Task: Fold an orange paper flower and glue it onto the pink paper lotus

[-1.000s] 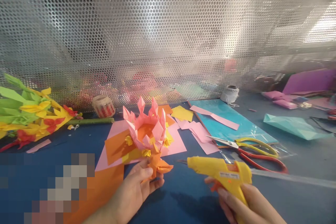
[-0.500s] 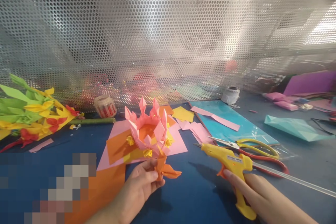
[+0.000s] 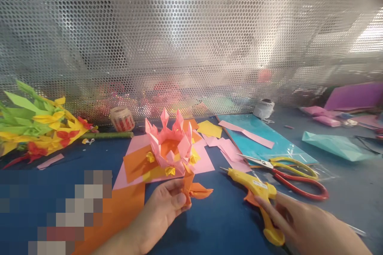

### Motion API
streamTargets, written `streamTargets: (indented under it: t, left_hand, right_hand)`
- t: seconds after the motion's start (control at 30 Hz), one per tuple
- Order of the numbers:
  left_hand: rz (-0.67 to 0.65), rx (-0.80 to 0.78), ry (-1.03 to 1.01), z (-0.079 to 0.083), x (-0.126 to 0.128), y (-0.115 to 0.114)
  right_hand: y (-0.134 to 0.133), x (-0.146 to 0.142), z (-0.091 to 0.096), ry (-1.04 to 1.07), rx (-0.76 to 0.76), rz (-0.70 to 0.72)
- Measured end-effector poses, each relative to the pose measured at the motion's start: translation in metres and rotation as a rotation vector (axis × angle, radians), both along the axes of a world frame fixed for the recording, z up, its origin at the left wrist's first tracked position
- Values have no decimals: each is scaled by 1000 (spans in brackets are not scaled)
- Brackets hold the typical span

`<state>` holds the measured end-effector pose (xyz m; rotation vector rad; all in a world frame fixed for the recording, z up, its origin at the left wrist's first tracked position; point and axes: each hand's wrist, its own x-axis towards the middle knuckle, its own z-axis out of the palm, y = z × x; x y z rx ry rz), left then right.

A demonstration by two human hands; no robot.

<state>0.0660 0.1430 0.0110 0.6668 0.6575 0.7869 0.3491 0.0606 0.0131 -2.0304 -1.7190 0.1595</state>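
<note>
Between thumb and fingers, my left hand [image 3: 167, 209] pinches an orange folded paper piece [image 3: 191, 189] with pointed petals. Just beyond it stands a pink paper crown-shaped ring [image 3: 169, 143] with small yellow paper flowers [image 3: 170, 171] around its base. My right hand [image 3: 296, 221] grips a yellow hot glue gun [image 3: 254, 187] by the handle, a finger close to its orange trigger. The gun's metal nozzle points left, apart from the orange piece. Behind the gun lie scissors [image 3: 289, 169] with one yellow and one red handle.
Pink and orange paper sheets [image 3: 125, 207] lie under and around the ring. A blue board [image 3: 263, 135] with pink strips is at the back right. Green and yellow paper leaves [image 3: 32, 119], a jar [image 3: 122, 119] and a white spool [image 3: 263, 108] stand before a perforated metal screen [image 3: 191, 48].
The orange paper piece in my left hand has moved slightly right and up. The glue gun has shifted a little left and down, its rear turning toward me.
</note>
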Motion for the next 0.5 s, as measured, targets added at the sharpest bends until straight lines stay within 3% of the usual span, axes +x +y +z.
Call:
streamTargets:
  t: [0.07,0.27,0.5]
  left_hand:
    - [-24,-15,-30,0,1,-3]
    - [-117,-65,-147,9,7,-18]
    - [-199,-88,-208,20,9,-30]
  right_hand:
    - [0,-12,6,-38,37,104]
    - [8,-50,25,158,256,474]
    - [22,-89,42,423,460,730]
